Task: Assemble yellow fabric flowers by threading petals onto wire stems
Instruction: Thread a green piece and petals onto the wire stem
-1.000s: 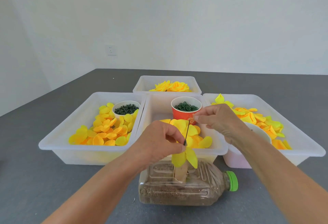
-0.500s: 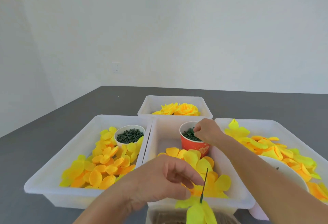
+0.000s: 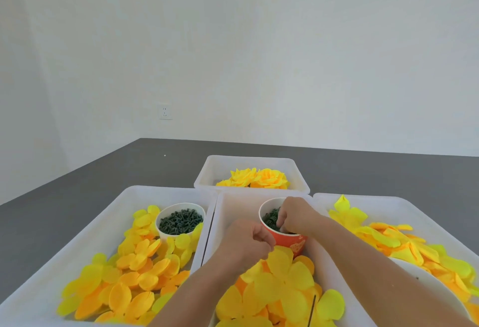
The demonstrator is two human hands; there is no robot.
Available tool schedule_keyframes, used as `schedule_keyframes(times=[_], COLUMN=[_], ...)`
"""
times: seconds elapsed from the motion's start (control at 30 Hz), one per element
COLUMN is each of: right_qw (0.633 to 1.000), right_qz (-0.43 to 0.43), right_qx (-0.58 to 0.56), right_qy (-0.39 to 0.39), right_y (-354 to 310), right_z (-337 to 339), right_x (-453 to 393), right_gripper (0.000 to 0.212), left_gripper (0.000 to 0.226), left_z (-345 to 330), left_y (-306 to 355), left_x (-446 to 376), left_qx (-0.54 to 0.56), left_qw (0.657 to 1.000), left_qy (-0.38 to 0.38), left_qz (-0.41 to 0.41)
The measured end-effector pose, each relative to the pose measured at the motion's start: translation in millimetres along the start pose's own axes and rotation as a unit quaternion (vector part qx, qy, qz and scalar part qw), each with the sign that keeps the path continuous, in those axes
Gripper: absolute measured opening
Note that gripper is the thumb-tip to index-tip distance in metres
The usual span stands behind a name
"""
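Right hand: the right hand [image 3: 293,216] reaches into the red paper cup [image 3: 287,241] that stands in the middle white plastic bin [image 3: 233,212]; its fingers [image 3: 281,221] are curled down among the small dark green pieces [image 3: 269,219] in the cup, but whether they pinch one I cannot tell.
Left hand: the left hand [image 3: 246,243] hovers over the same bin, just beside the cup, fingers clenched towards the thumb; what they grip, if anything, is hidden.
Wire stem: a thin dark wire stem [image 3: 311,311] stands upright at the bottom edge of the view, rising through the yellow petals; neither hand touches it.
Middle petals: a heap of large yellow and orange fabric petals [image 3: 282,285] fills the near part of the middle bin, touching the foot of the cup.
Left bin: a white plastic bin [image 3: 77,236] holds smaller round yellow and orange petals [image 3: 134,274] and a white paper cup [image 3: 180,220] full of dark green pieces.
Right bin: a white plastic bin [image 3: 414,204] holds loose pointed yellow and orange petals [image 3: 383,236]; a white bowl rim [image 3: 440,290] shows beside the right forearm.
Far bin: a smaller white bin [image 3: 248,163] holds finished yellow fabric flowers [image 3: 256,177].
Table: the bins sit on a dark grey table [image 3: 90,184], the far bin touching the middle one.
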State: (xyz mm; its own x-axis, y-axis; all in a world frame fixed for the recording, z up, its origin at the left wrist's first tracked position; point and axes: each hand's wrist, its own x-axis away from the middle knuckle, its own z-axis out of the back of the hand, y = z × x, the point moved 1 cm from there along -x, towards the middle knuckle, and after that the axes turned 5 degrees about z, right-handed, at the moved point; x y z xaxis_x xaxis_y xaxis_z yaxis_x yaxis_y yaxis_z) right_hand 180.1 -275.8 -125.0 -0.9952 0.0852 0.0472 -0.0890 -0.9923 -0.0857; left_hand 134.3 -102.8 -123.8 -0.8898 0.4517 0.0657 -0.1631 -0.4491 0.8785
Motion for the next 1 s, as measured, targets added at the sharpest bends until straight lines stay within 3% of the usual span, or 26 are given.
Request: schedule_keyframes(times=[0.13, 0.4, 0.57, 0.8, 1.0], right_qw=[0.998, 0.995, 0.982, 0.935, 0.865], right_qz=[-0.011, -0.039, -0.036, -0.028, -0.07], right_qx=[-0.002, -0.085, -0.118, -0.262, -0.425], right_qy=[0.058, 0.038, 0.14, 0.239, 0.258], right_y=[7, 1, 6, 8, 4], right_z=[-5, -13, -16, -17, -15], right_x=[1, -4, 4, 16, 26], right_gripper=[0.017, 0.032, 0.023, 0.027, 0.022], left_gripper=[0.02, 0.029, 0.028, 0.027, 0.021], left_z=[1, 6, 6, 5, 5], left_y=[-6, -15, -16, -15, -16], left_x=[-11, -17, -16, -17, -17], left_qx=[0.016, 0.023, 0.023, 0.02, 0.02], left_qw=[0.999, 0.996, 0.996, 0.996, 0.996], left_qy=[0.027, 0.081, 0.084, 0.083, 0.083], left_qz=[0.008, 0.013, 0.009, -0.003, -0.009])
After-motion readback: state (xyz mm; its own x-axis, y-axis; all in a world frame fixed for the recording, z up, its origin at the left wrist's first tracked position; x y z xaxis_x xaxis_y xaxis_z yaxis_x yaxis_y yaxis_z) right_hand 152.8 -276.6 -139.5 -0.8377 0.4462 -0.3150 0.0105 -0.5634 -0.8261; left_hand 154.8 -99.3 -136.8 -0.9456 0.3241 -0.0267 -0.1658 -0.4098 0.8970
